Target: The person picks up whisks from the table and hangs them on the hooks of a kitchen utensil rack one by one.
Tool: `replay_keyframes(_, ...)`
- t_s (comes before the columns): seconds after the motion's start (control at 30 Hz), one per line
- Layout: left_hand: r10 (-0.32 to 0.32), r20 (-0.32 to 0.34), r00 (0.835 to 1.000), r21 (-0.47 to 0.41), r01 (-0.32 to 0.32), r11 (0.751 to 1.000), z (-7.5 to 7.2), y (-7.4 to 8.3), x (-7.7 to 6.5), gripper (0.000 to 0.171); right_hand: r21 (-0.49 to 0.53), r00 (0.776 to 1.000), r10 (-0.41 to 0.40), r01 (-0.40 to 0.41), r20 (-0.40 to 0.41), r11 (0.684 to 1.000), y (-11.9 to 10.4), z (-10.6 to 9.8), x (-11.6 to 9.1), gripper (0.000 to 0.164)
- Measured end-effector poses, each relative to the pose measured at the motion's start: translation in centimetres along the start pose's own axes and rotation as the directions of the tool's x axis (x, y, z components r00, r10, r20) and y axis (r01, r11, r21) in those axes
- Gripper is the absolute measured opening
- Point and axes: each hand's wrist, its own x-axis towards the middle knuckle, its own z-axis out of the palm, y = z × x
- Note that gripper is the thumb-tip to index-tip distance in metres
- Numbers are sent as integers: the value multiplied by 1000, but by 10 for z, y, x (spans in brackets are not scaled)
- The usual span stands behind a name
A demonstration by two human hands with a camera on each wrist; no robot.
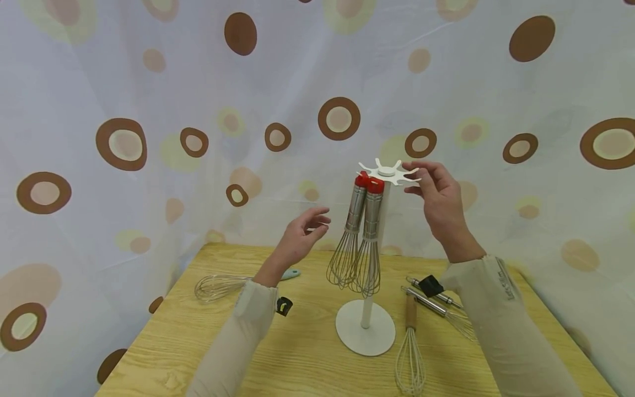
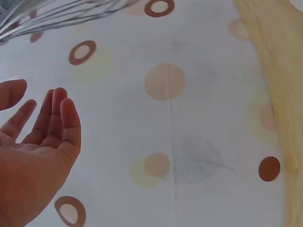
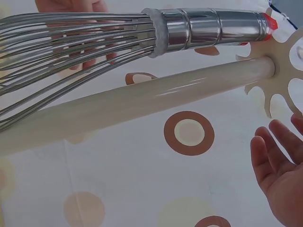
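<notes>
A white rack (image 1: 365, 337) stands on a round base, with a pronged wheel (image 1: 387, 172) on top. Two whisks with steel handles and red ends hang side by side from it, the left whisk (image 1: 355, 210) partly overlapped by the right whisk (image 1: 373, 218). My right hand (image 1: 443, 204) has thumb and fingers at the wheel's right-hand prongs, pinching one. The right wrist view shows the other fingers of that hand loosely bent beside the wheel. To the left of the hanging whisks, my left hand (image 1: 300, 237) is raised with nothing in it, fingers gently bent.
On the wooden table (image 1: 307, 353) lie more whisks. One whisk (image 1: 218, 286) with a pale blue handle is at left, partly behind my left arm. A brown-handled whisk (image 1: 410, 353) and two steel-handled whisks (image 1: 436, 306) lie right of the base. A dotted curtain (image 1: 297, 66) hangs behind.
</notes>
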Motion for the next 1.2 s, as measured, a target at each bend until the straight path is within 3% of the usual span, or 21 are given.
replay_keyframes(0.17, -112, 6, 994, 106, 111, 988, -9, -29, -8, 39, -34, 997, -59, 57, -41, 998, -5, -1, -4, 30)
replay_keyframes(0.33, -209, 27, 978, 242, 196, 950, -17, -60, -19, 38, -34, 993, -95, 92, -69, 995, -11, 0, -9, 23)
replay_keyframes(0.6, -338, 43, 940, 484, 276, 830, -24, -106, -39, 38, -71, 989, -135, 130, -62, 989, -15, 5, -12, 14)
replay_keyframes(0.8, -423, 31, 906, 551, 338, 763, -27, -128, -50, 41, -148, 990, -108, 94, -90, 984, -17, 5, -14, 16)
replay_keyframes(1.0, -482, -8, 876, 616, 384, 688, -30, -146, -59, 42, -95, 987, -119, 109, -108, 989, -16, 6, -15, 10)
replay_keyframes(1.2, -491, -31, 870, 641, 395, 659, -31, -154, -64, 42, -125, 986, -122, 108, -113, 986, -14, 8, -13, 15)
